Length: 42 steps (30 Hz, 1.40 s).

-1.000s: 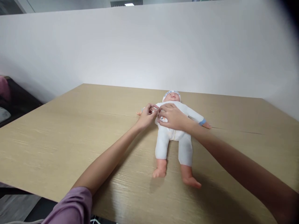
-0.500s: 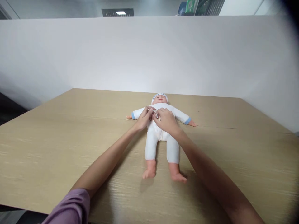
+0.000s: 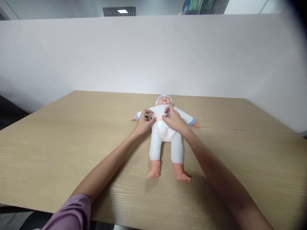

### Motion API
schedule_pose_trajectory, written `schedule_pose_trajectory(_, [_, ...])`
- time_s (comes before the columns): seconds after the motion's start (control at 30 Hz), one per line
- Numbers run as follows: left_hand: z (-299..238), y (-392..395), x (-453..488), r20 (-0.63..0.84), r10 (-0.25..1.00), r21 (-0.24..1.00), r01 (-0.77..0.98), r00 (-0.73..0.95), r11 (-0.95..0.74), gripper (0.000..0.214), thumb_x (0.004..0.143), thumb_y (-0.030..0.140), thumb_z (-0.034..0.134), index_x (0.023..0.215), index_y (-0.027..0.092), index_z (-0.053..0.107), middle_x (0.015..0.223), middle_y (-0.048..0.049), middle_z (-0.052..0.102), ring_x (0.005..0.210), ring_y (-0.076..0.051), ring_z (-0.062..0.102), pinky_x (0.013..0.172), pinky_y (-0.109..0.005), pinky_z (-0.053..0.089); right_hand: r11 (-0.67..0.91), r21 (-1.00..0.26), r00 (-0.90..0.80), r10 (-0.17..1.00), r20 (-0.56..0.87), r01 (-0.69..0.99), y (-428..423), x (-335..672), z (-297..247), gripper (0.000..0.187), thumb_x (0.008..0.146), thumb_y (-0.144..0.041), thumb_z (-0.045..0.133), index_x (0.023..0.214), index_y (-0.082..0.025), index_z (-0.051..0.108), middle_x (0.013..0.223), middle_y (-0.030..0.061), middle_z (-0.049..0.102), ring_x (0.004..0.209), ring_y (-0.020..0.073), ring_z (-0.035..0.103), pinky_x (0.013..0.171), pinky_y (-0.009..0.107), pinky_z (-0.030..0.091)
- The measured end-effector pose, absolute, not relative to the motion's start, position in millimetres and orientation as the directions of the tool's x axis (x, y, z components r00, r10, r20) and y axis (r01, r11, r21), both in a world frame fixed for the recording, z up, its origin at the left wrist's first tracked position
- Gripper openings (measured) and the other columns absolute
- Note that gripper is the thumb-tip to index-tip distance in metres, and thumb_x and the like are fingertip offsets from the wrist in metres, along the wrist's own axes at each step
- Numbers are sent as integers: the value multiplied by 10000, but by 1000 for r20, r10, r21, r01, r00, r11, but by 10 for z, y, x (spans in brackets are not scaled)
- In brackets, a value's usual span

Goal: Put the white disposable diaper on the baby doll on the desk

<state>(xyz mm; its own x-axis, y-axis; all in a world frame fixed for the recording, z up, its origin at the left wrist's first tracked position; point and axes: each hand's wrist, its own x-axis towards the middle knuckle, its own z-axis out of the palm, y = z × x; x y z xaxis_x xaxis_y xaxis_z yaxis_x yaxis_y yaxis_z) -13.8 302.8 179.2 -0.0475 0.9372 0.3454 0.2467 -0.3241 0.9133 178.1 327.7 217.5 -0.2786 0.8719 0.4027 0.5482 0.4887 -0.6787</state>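
A baby doll (image 3: 177,150) in a white suit with blue cuffs lies on its back, its feet towards me. Round its hips and belly is a white diaper (image 3: 163,127) with an orange line near the waist. My left hand (image 3: 144,122) pinches the diaper's waist edge at the left side, thumb against fingers. On the other side, my right hand (image 3: 174,119) has its thumb and fingers closed on the right part of the waist edge. The fingers partly cover the doll's chest and the diaper's sides.
The doll lies on a wide wood-coloured table (image 3: 72,143). A white partition (image 3: 153,54) rises behind the table's far edge. Beyond the partition, a green item (image 3: 194,4) shows at the top.
My hands have moved apart from the middle of the doll's belly, towards its two sides. More of the diaper's front and its orange line now shows.
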Motion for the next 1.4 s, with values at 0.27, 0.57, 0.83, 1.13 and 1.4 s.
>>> schedule_pose_trajectory(0.27, [2135,2134,-34,418,818,657,490,395,-573,250,1068,417,513,1019,219,658,964,-39,690,927,-211,575,868,-350,444,631,-693,-448,762,468,348,2256,2091,2155,115,958,-252,591,1072,-260,572,1061,45,665,948,212,668,782,339,560])
schedule_pose_trajectory(0.57, [1823,2133,34,264,919,643,657,292,-393,316,960,516,659,882,230,551,848,-23,667,875,-246,575,790,-357,428,480,-580,-340,877,339,658,2183,2371,1738,81,977,-316,640,1008,-241,650,862,5,695,768,187,656,734,318,497])
schedule_pose_trajectory(0.83, [1760,2142,125,293,919,631,669,264,-393,273,940,391,685,766,227,554,756,-22,642,896,-253,555,790,-349,421,510,-418,-336,841,423,751,2085,2226,1589,91,971,-277,659,1036,-222,692,1047,73,670,930,236,645,804,352,496])
schedule_pose_trajectory(1.13, [1768,2132,85,432,847,629,569,309,-529,158,969,349,607,892,211,596,1176,-86,626,1103,-257,570,981,-389,455,538,-502,-327,831,451,677,2001,2218,1578,200,943,-284,666,1130,-215,664,1261,113,666,1149,305,613,983,451,499])
schedule_pose_trajectory(1.4, [1723,2157,85,354,897,681,584,264,-441,174,941,390,630,945,218,604,974,-42,641,983,-250,558,906,-379,452,431,-600,-250,897,364,674,2091,2207,1574,265,892,-392,705,1073,-221,615,941,62,667,932,274,631,834,395,497])
